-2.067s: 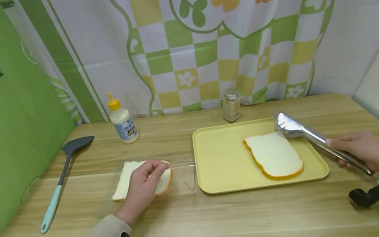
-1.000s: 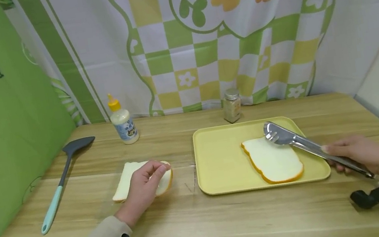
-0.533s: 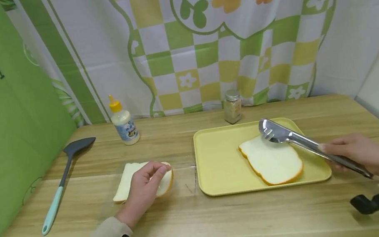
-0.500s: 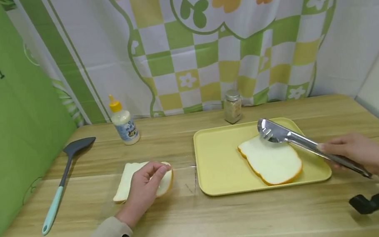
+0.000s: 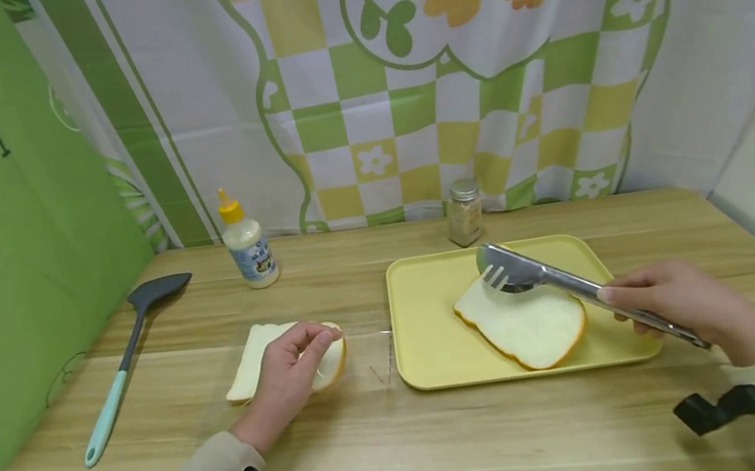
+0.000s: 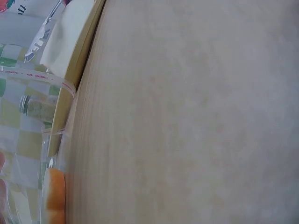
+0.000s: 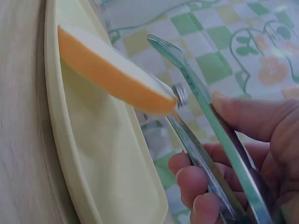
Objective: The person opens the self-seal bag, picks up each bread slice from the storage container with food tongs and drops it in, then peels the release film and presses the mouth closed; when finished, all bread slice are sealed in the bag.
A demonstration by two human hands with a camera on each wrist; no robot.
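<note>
In the head view, my right hand (image 5: 681, 304) grips metal tongs (image 5: 576, 285) over the yellow tray (image 5: 427, 328). A slice of bread (image 5: 531, 330) lies tilted there; in the right wrist view one end of the slice (image 7: 107, 74) is raised from the tray. One arm of the tongs (image 7: 201, 95) stands apart above it, the other reaches beneath. At left, my left hand (image 5: 284, 374) has thumb and finger together, pinching a clear plastic bag (image 5: 366, 343) with another bread slice (image 5: 256, 362) inside. The bag's red-printed strip (image 6: 37, 74) shows in the left wrist view.
A squeeze bottle (image 5: 249, 249) with a yellow cap stands at the back left. A small glass jar (image 5: 465, 216) is behind the tray. Far left lies a turner (image 5: 116, 370) with a mint handle. A patterned curtain (image 5: 363, 112) hangs along the back.
My right hand has carried the tongs leftward over the tray. The bread slice there has shifted left and turned with them. My left hand has stayed in place.
</note>
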